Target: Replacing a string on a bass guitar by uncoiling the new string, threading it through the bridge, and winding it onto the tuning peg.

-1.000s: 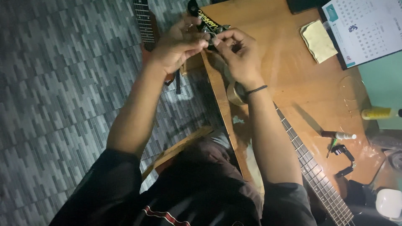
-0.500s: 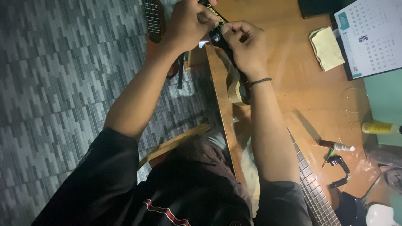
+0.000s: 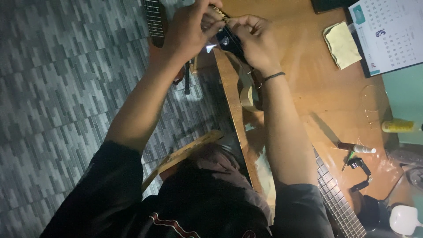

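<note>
Hands at guitar headstock (image 3: 229, 37)
Left hand (image 3: 189, 31) and right hand (image 3: 255, 42) both pinch it; next likely needs steady fingers.

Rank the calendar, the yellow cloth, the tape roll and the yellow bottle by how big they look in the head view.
1. Calendar, cut off by the frame edge.
2. Yellow cloth.
3. Tape roll, partly hidden behind the right hand's wrist, so this place is unsure.
4. Yellow bottle.

The wooden table (image 3: 308, 88) carries a yellow cloth (image 3: 343, 44), a calendar (image 3: 387, 33), a tape roll (image 3: 247, 92) and a guitar neck (image 3: 337, 198).
</note>
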